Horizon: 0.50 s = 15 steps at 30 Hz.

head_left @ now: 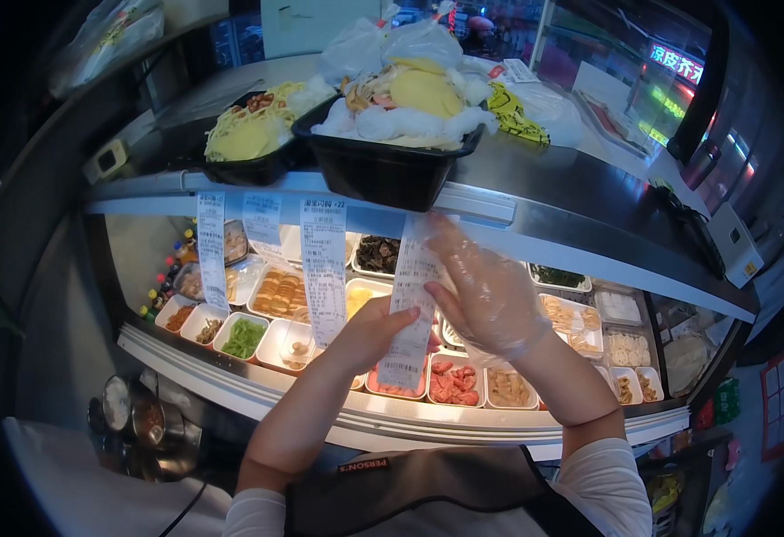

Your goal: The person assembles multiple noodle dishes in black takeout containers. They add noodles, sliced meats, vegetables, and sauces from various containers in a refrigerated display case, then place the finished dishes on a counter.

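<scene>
A long paper receipt [403, 353] hangs from the rail below the counter edge, in front of the food case. My bare left hand [369, 336] pinches it around the middle, thumb on the front. In a clear plastic glove, my right hand [490, 291] is at the receipt's upper right edge, its fingers closed on the paper near the rail. Right above the hands, a black tub [383, 170] heaped with noodles, yellow slices and plastic film juts past the counter edge. To its left sits another black tub [249, 166] of noodles, yellow slices and nuts.
More receipts [323, 268] hang along the rail to the left. Behind them, the lit case holds white trays of green peppers [241, 336], red meat [454, 383] and other foods. Plastic bags [419, 40] stand behind the tubs. A small white device [733, 242] is at the right.
</scene>
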Tool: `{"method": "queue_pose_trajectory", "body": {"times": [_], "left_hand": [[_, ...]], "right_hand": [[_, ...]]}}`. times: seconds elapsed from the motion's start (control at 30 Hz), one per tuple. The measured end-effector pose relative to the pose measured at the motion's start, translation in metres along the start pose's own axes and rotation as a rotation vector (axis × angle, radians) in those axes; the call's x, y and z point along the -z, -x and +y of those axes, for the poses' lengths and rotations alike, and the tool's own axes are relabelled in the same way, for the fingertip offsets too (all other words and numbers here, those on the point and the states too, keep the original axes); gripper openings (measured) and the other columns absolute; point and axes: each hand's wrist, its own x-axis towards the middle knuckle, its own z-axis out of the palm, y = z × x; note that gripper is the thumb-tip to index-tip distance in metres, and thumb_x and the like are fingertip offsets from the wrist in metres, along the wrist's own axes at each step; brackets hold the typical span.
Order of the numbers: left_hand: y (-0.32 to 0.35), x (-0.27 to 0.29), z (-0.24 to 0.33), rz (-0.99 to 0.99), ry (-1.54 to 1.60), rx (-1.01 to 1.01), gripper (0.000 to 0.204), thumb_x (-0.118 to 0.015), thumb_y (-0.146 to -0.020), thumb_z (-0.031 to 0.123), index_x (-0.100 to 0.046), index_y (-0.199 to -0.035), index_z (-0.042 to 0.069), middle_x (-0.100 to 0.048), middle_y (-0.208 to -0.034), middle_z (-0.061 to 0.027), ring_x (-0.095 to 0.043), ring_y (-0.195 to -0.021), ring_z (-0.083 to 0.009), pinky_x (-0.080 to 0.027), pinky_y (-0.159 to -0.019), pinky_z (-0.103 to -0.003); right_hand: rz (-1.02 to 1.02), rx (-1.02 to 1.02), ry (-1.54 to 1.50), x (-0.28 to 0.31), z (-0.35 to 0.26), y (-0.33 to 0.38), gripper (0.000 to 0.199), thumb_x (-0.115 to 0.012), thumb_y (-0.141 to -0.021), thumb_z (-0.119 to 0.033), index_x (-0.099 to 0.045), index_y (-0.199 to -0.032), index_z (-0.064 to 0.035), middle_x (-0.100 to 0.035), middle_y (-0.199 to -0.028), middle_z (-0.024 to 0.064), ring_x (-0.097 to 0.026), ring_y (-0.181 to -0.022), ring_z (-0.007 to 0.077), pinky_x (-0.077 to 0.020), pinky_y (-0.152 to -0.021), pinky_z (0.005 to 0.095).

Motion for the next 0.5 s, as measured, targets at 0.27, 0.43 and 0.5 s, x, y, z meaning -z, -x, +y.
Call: {"method": "queue_pose_trajectory", "body": {"times": [0.27,0.43,0.5], "left_hand": [[-0.013,0.003,-0.017,0.007,0.001,-0.051,0.035,-0.051,-0.089,0.017,-0.047,-0.116,-0.004,-0.061,-0.103,-0.0162,-0.06,-0.098,-0.0237,-0.048,-0.084,-0.034],[0.054,0.007,-0.073,0.29,0.013,-0.173,0.052,-0.059,-0.084,0.018,-0.039,-0.127,-0.002,-0.054,-0.118,-0.0147,-0.052,-0.111,-0.0209,-0.039,-0.096,-0.033],[0.097,0.006,-0.098,0.42,0.074,-0.183,0.055,-0.06,-0.083,0.018,-0.037,-0.13,-0.001,-0.052,-0.121,-0.0153,-0.05,-0.113,-0.0218,-0.037,-0.098,-0.033]], "right_hand": [[0.324,0.022,-0.158,0.006,0.02,0.025,0.044,-0.063,-0.078,-0.009,-0.047,-0.119,-0.0079,-0.056,-0.117,0.0155,-0.063,-0.083,0.027,-0.0498,-0.062,0.0308],[0.273,-0.009,-0.805,-0.017,0.009,0.084,0.045,-0.062,-0.078,-0.001,-0.047,-0.12,-0.004,-0.058,-0.109,0.0171,-0.062,-0.092,0.0255,-0.0506,-0.066,0.0268],[0.013,-0.082,-1.264,-0.027,0.003,0.1,0.042,-0.06,-0.078,0.005,-0.05,-0.118,-0.0049,-0.059,-0.107,0.0152,-0.061,-0.093,0.0222,-0.0495,-0.068,0.0251]]}}
